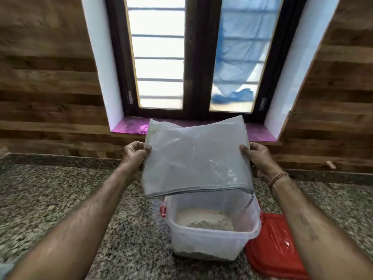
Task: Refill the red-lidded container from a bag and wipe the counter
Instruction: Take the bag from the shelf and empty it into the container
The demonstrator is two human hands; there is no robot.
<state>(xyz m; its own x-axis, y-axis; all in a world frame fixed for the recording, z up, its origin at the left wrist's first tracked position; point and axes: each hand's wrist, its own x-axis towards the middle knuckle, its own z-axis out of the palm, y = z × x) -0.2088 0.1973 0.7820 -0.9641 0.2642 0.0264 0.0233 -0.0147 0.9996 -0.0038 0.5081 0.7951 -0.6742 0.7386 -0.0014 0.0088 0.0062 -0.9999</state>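
Note:
A translucent plastic bag [193, 158] hangs upside down over an open clear container [210, 241] on the granite counter [60, 199]. My left hand [135, 153] grips the bag's left edge and my right hand [257, 156] grips its right edge. The bag's mouth, with a zip strip, points down just above the container's rim. Pale powder lies in the bottom of the container. The red lid [276, 245] rests flat on the counter right of the container, partly under my right forearm. A red clip shows on the container's left side.
A wood-panelled wall runs behind the counter, with a window and a purple sill [129, 127] straight ahead. A small wooden peg [330, 164] sticks out of the wall at the right.

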